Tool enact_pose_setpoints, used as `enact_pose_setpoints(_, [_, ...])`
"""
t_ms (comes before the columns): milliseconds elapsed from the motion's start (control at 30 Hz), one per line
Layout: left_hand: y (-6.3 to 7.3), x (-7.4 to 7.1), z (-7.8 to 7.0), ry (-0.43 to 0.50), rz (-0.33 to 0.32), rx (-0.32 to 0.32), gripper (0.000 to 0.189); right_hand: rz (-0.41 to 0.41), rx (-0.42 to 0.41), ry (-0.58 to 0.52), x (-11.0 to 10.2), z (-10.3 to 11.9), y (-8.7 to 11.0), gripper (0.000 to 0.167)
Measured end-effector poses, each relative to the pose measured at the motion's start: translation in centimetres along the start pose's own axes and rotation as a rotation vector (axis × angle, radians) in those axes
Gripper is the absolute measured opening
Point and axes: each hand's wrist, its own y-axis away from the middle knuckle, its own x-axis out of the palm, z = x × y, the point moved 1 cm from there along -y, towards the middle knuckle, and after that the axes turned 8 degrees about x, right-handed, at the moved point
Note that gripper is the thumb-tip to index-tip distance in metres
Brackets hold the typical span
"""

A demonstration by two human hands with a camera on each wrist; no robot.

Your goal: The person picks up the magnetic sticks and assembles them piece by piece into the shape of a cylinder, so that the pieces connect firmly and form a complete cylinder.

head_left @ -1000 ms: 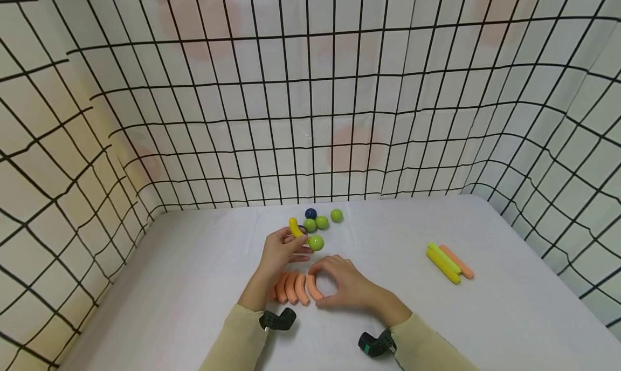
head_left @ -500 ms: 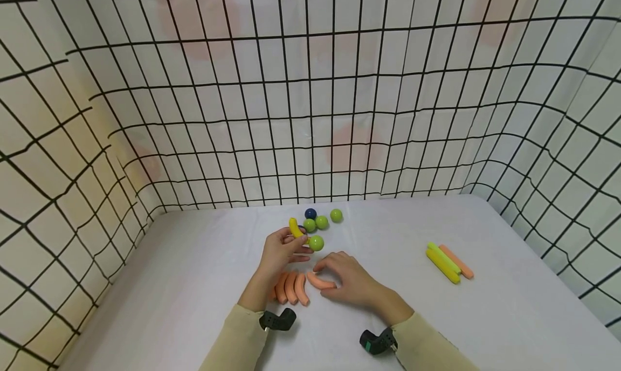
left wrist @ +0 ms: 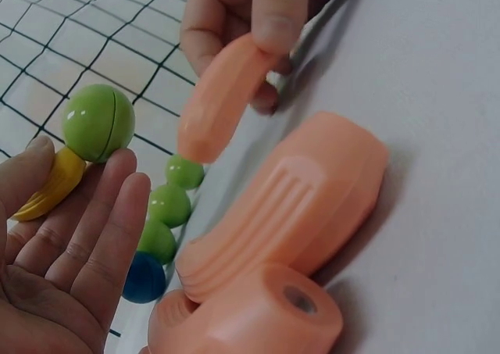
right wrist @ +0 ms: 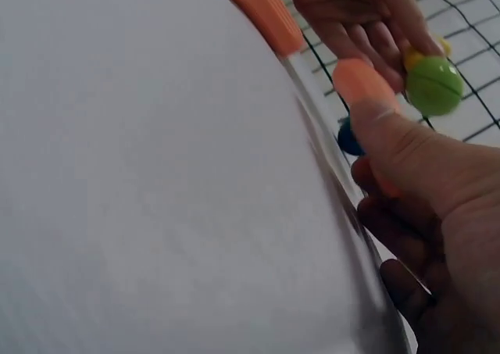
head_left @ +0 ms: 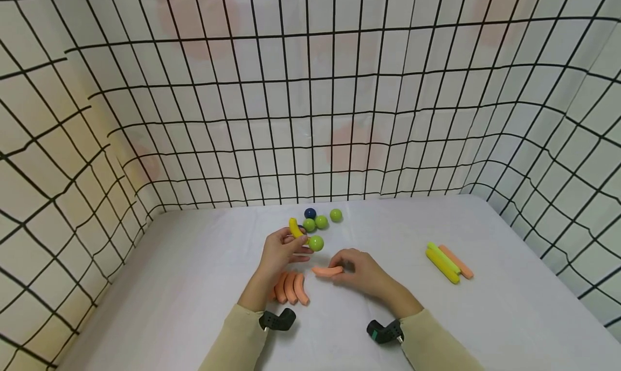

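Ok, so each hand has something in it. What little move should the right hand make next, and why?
I'd probably have the right hand bring the orange piece's free end up to the green ball. That end sticks out clear of the fingers, a gap separates it from the ball, and the left hand holds the ball's yellow piece.

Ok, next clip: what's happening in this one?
A person is handling small colored pieces with both hands. The left hand pinches a yellow curved piece with a green ball at its end. The right hand pinches an orange curved piece, which is apart from the green ball. Other orange pieces lie side by side near the left wrist. Loose balls, green and dark blue, sit farther back, and three straight sticks lie off to the right.
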Motion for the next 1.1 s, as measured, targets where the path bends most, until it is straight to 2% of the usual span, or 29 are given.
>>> enact_pose_setpoints(100, [0.0,0.0,0.1,-0.003,-0.004,0.0,0.034,0.03,0.075,-0.101,-0.8,-0.3,0.1,0.019])
enact_pose_setpoints(200, [0.0,0.0,0.1,-0.007,-0.001,0.007,0.035,0.045,0.101,-0.173,-1.4,-0.7,0.1,0.015])
enact_pose_setpoints(500, [0.2,0.6,0.2,0.012,0.022,-0.008,0.039,0.058,0.195,-0.466,-2.6,-2.2,-0.2,0.03])
enact_pose_setpoints(633, [0.3,1.0,0.4,0.018,0.042,-0.015,0.042,0.06,0.202,-0.524,-3.0,-2.4,0.0,0.031])
enact_pose_setpoints(800, [0.5,1.3,0.6,0.013,0.05,0.0,0.041,0.038,0.227,-0.548,-3.2,-2.1,0.1,0.02])
enact_pose_setpoints(1100, [0.6,1.7,0.8,0.013,0.063,0.007,0.04,-0.035,0.176,-0.547,-3.1,-2.2,0.0,0.015])
